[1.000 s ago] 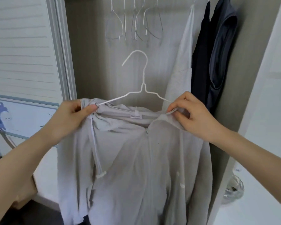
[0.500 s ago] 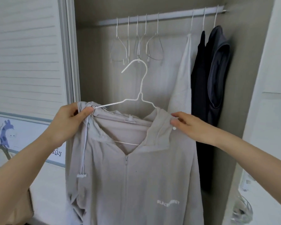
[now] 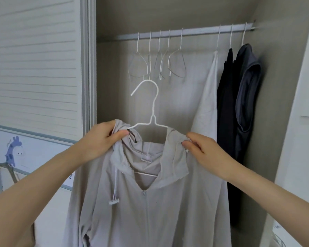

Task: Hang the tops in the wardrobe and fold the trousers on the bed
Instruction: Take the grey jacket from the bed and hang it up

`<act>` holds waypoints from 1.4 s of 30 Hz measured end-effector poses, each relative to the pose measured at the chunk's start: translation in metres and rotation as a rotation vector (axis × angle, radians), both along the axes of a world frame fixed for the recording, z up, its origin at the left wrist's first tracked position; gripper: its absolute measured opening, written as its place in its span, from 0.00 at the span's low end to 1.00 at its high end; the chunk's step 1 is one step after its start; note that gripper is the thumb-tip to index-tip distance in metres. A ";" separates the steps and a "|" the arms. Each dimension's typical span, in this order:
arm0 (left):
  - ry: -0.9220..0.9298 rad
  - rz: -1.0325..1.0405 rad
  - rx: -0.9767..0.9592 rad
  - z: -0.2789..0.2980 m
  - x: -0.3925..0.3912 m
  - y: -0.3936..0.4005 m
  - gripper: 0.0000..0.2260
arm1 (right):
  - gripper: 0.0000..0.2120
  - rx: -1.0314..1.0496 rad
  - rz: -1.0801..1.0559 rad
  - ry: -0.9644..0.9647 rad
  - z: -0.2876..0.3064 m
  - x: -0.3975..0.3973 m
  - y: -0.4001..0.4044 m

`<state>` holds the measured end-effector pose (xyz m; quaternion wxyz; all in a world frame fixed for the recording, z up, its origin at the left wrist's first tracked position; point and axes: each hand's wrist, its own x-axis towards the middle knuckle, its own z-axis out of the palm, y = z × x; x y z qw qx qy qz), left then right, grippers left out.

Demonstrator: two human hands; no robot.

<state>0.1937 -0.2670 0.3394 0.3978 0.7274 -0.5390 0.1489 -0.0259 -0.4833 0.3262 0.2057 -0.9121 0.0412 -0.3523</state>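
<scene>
Hoodie [image 3: 150, 202] seated on white hanger [image 3: 152, 111]; left hand [image 3: 102, 139] and right hand [image 3: 202, 150] pinch its shoulders. Advice: level shoulders, then lift hook onto rail [image 3: 194, 31], between empty hangers [image 3: 157, 63] and hung tops [image 3: 239, 97].

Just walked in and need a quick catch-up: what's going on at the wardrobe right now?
A person stands at the open wardrobe, holding a light grey zip hoodie on a white hanger. The left hand and right hand each pinch a shoulder. The hook is still below the rail, not hung. Empty hangers and dark tops hang there.
</scene>
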 end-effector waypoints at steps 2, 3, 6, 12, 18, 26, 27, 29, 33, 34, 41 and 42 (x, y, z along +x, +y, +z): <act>0.041 -0.018 -0.059 0.002 0.008 -0.001 0.16 | 0.12 -0.039 -0.040 0.016 0.002 -0.005 -0.008; 0.082 -0.026 -0.094 0.004 0.013 0.000 0.16 | 0.08 -0.034 -0.056 0.055 0.004 -0.009 -0.015; 0.216 -0.051 -0.145 0.006 0.026 0.004 0.13 | 0.10 0.087 -0.035 0.294 0.012 -0.026 -0.030; 0.285 -0.128 -0.196 0.014 0.020 -0.017 0.08 | 0.12 0.319 0.030 0.286 0.022 -0.027 -0.012; 0.375 0.005 -0.226 0.032 0.038 -0.021 0.13 | 0.21 0.722 0.025 -0.020 0.034 -0.043 0.006; 0.222 0.091 -0.587 0.050 0.012 -0.058 0.13 | 0.21 0.834 -0.084 -0.138 0.063 -0.044 0.033; 0.363 0.012 -0.617 0.054 0.011 -0.062 0.15 | 0.19 0.838 -0.094 -0.147 0.068 -0.045 0.036; 0.589 -0.084 -0.565 0.060 0.008 -0.068 0.12 | 0.19 0.860 -0.125 -0.169 0.075 -0.048 0.039; 0.606 -0.105 -0.305 0.043 -0.009 -0.076 0.10 | 0.20 0.938 -0.246 -0.226 0.088 -0.051 0.039; 0.575 -0.143 -0.287 0.039 -0.016 -0.077 0.11 | 0.20 0.951 -0.270 -0.238 0.092 -0.049 0.039; 0.290 -0.542 0.004 0.014 -0.070 -0.078 0.27 | 0.18 0.907 -0.357 -0.371 0.121 0.014 0.030; 0.304 -0.571 -0.009 0.012 -0.076 -0.079 0.32 | 0.18 0.898 -0.366 -0.384 0.127 0.026 0.028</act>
